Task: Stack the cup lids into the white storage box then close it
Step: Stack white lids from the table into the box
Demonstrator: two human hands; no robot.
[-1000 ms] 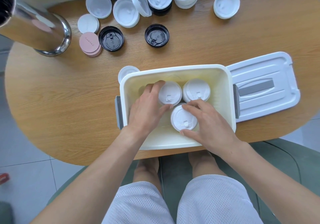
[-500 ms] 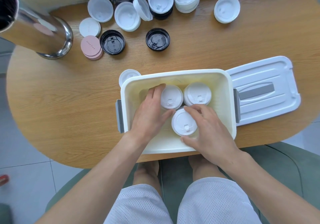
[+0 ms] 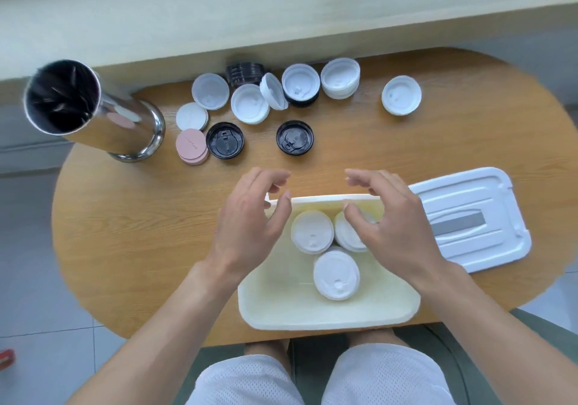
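The white storage box sits open at the table's near edge. Three white cup lids lie in it: one at the back left, one at the back right partly under my fingers, one nearer me. My left hand hovers over the box's left wall, fingers apart, holding nothing. My right hand hovers over the box's right side, also empty with fingers spread. The box's white cover lies flat to the right. More white lids and black lids lie at the back.
A tall steel canister stands at the back left of the wooden table. Pink lids sit beside it. A single white lid lies at the back right. A pale wall ledge runs behind the table.
Both hands have lifted off the lids in the box and risen toward its far rim, fingers now spread. The view has tilted up, showing more of the back.
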